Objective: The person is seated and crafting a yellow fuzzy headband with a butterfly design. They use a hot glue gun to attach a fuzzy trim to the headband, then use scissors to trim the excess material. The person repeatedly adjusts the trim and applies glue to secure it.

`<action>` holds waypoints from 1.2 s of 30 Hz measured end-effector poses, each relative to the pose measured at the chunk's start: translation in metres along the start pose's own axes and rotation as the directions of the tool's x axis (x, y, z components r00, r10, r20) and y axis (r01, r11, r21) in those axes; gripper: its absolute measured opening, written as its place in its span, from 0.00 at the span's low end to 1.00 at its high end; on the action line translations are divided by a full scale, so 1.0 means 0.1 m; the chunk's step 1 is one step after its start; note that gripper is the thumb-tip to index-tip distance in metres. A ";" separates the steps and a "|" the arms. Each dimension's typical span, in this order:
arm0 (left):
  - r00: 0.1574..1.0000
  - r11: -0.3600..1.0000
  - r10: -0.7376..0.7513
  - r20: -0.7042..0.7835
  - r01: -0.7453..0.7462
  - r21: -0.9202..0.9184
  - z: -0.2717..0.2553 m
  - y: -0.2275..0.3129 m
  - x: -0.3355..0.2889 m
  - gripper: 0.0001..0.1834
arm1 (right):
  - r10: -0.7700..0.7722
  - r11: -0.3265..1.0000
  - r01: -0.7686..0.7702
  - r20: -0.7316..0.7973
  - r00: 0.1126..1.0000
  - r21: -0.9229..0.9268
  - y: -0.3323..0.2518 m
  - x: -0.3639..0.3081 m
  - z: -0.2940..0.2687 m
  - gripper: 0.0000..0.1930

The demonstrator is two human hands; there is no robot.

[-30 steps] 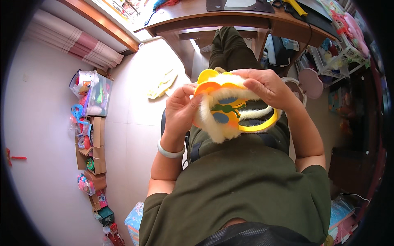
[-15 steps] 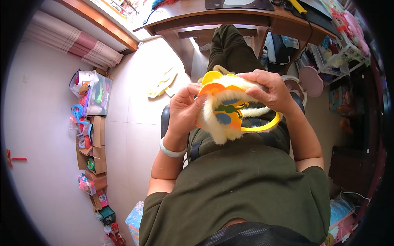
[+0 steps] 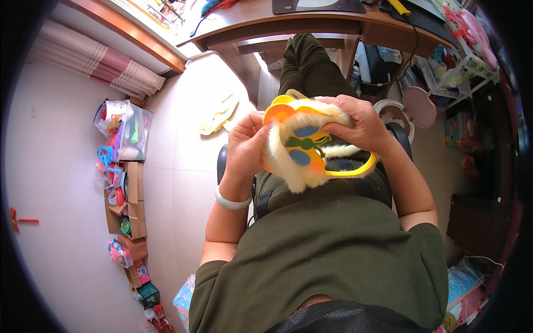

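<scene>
The left hand (image 3: 245,143) pinches the yellow edge (image 3: 279,114), the right hand (image 3: 362,123) the fur (image 3: 311,118), fingers closed. Light, even pressure should prevent creasing.

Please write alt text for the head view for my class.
A seated person holds a yellow butterfly craft with fluffy cream trim and a curved band between left hand and right hand. A brown desk stands ahead.

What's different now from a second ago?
The right hand's thumb slid down toward the person: it lay over the fluffy trim and now sits at the trim's lower edge. More of the upper blue patch shows. Nothing was let go. The left hand stayed on the other side of the yellow furry piece.
</scene>
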State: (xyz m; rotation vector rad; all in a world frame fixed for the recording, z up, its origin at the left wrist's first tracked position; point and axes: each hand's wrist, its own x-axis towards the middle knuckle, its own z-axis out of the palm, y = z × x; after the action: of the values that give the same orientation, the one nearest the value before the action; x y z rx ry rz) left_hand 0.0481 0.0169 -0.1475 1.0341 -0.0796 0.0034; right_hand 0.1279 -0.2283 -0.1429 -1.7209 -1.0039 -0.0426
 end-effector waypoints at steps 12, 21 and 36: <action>0.998 0.999 -0.034 -0.057 0.032 -0.037 -0.07 -0.03 0.07 0.05 | 0.188 0.976 -0.199 0.116 0.975 0.085 -0.07 0.24 -0.34 0.31; 1.000 1.000 0.016 -0.011 -0.016 0.003 0.00 -0.01 0.06 0.06 | 0.253 0.967 -0.249 0.207 0.945 -0.047 -0.09 0.44 -0.05 0.26; 0.997 0.994 0.076 -0.014 -0.075 0.086 -0.05 -0.02 0.05 0.05 | 0.303 0.845 -0.393 0.281 0.911 0.363 0.10 0.21 -0.20 0.27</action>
State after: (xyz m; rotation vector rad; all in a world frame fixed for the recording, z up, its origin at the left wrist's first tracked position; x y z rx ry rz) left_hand 0.0540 0.0194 -0.1516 1.1157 -0.1034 0.0851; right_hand 0.1568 -0.2321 -0.1324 -1.5037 -0.7640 0.5689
